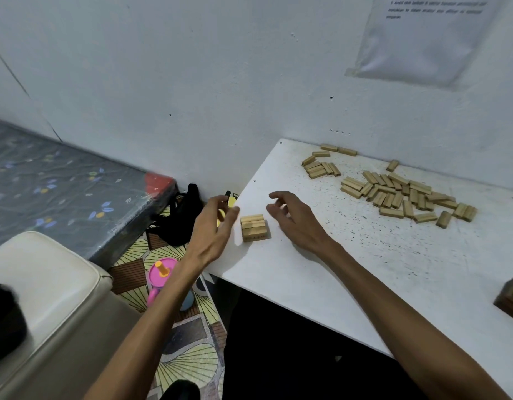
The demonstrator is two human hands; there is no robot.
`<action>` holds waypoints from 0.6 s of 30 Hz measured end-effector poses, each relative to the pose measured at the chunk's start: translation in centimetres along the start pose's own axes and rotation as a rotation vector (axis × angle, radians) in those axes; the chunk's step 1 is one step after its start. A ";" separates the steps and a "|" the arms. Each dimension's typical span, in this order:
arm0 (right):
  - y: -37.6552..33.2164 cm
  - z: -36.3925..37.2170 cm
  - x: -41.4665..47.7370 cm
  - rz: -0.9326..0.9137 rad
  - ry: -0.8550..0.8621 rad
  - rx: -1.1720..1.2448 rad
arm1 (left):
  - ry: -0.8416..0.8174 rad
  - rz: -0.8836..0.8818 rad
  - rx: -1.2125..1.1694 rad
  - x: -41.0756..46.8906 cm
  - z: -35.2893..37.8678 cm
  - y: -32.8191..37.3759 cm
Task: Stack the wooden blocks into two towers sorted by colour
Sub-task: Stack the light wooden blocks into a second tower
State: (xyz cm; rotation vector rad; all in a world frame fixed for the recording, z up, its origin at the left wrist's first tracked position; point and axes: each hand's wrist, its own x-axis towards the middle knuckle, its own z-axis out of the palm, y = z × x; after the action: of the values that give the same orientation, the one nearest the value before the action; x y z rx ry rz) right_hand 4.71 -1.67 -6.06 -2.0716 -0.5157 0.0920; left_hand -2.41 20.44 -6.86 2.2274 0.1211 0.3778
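Plainly, most of the work remains. The white table (393,269) fills the right of the frame. The loose blocks (393,192) lie scattered at upper right, well apart from the started tower (254,228) near centre, which is only a few layers high. No second tower is discernible. The left hand (217,223) and right hand (291,219) flank the tower, fingers relaxed and holding nothing. A black bag (180,217) and a pink toy (161,272) lie at lower left, clear of the work.

Print on the wall sheet (428,39) is too blurred to read.
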 end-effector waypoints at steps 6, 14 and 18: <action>-1.6 -0.3 1.0 0.222 -0.224 -0.034 | -0.209 -0.234 0.007 0.9 -0.6 1.4; -1.3 0.4 1.2 0.155 -0.279 -0.108 | -0.254 -0.202 0.061 1.6 -0.6 1.4; -1.1 1.4 0.9 0.115 -0.063 -0.060 | -0.103 -0.189 0.009 1.3 -0.2 1.5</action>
State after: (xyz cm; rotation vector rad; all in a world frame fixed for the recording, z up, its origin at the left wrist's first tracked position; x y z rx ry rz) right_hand 4.83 0.30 -5.75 -2.1619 -0.4423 0.2127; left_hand -1.31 19.93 -5.25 2.2169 0.2762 0.1593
